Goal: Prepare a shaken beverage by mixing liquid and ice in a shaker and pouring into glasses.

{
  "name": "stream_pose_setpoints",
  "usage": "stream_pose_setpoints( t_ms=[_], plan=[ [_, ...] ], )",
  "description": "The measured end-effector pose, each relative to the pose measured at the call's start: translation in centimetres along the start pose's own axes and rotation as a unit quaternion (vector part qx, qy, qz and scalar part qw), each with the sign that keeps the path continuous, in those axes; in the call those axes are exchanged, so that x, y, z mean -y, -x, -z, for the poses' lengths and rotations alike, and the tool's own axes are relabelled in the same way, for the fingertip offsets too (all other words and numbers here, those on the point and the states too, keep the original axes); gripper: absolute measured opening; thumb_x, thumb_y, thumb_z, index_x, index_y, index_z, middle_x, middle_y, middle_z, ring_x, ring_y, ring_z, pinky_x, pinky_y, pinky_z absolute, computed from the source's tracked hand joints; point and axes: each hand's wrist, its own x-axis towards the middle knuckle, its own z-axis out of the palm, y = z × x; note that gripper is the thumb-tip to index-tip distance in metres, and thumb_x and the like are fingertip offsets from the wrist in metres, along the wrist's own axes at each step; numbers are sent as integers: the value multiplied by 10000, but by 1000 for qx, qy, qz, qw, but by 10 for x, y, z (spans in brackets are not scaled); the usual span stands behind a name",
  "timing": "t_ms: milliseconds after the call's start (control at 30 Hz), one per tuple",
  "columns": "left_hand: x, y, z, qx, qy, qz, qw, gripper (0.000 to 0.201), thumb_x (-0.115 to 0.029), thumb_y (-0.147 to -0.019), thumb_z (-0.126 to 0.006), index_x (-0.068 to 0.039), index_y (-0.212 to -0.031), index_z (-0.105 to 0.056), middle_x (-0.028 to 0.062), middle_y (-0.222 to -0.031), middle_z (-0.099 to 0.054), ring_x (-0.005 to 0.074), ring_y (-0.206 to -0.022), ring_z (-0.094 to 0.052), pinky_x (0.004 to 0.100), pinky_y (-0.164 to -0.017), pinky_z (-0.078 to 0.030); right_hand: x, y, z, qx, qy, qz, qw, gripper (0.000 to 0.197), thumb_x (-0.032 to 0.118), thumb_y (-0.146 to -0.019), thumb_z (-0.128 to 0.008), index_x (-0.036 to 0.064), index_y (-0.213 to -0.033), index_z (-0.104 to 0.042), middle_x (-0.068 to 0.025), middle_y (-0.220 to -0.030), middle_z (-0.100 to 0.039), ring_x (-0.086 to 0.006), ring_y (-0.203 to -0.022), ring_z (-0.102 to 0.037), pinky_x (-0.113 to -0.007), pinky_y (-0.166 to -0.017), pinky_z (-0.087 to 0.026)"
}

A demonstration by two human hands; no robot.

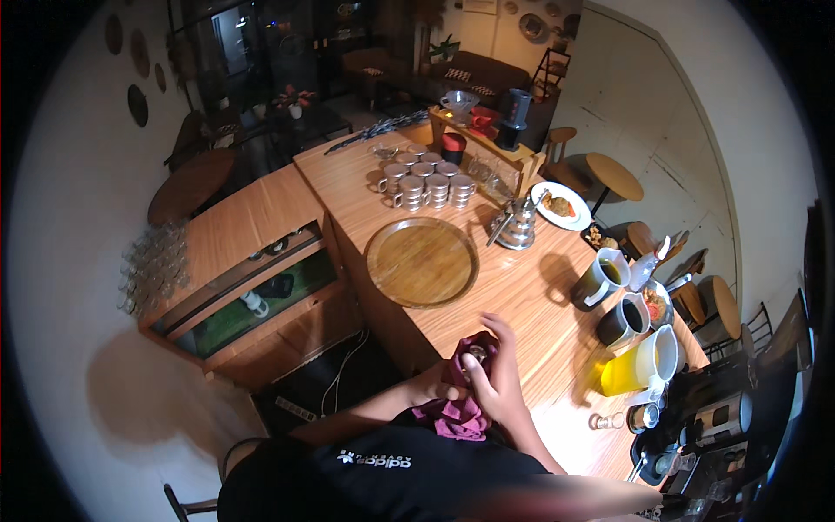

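A maroon cloth (461, 419) is bunched between my two hands, close in front of my body at the counter's near edge. It wraps around a small round shiny thing (476, 355), mostly covered, whose kind I cannot make out. My left hand (441, 384) is closed around the cloth from the left. On the right, my right hand (496, 378) presses its thumb onto the shiny thing through the cloth's opening, with its fingers curving around the far side. A round wooden tray (423, 263) lies on the counter just beyond my hands.
Several metal mugs (411, 191) cluster behind the tray, near a metal kettle (517, 228). Along the right edge stand pitchers of dark liquid (623, 320) and yellow liquid (639, 365). A plate of food (561, 206) sits farther back. Drinking glasses (155, 265) crowd the left shelf.
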Motion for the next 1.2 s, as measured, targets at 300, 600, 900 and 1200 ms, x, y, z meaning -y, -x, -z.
stream_pose_setpoints(
  t_ms=[300, 600, 900, 1200],
  plan=[
    [-15, 28, -44, -53, -137, 48, 988, 1061, -93, -701, -887, -96, -1562, -267, 61, -1417, -491, 202, -1355, -474, 393, -1151, -386, -32, -6, 6, 111, -236, -317, 912, 779, 54, -874, -770, 29, -1525, -345, -201, -1243, -626, -189, -1035, -686, -318, -826, -564],
    [-2, 15, -46, -111, -83, -62, 988, 1025, -7, -675, -903, -58, -1527, -335, 83, -1463, -487, 198, -1359, -483, 388, -1141, -400, 1, 14, -11, -49, 90, 7, 995, 472, 15, -836, -728, 49, -1293, -619, -169, -1105, -675, -320, -1174, -612, -432, -1061, -456],
    [-5, 24, -52, 0, -40, 47, 998, 1016, -122, -715, -894, -44, -1544, -310, 89, -1436, -510, 201, -1353, -476, 400, -1170, -371, 24, -20, 27, 202, 163, -69, 963, 406, 330, -987, -591, 11, -1224, -671, -231, -1029, -724, -378, -930, -717, -435, -850, -558],
    [7, 40, -50, -45, -20, 70, 996, 861, -89, -717, -880, -45, -1450, -430, 84, -1346, -583, 190, -1261, -551, 379, -1103, -432, 9, 13, -3, 143, 366, 43, 918, 317, 293, -990, -599, 47, -866, -755, -183, -727, -699, -416, -689, -672, -500, -699, -551]
  ],
)
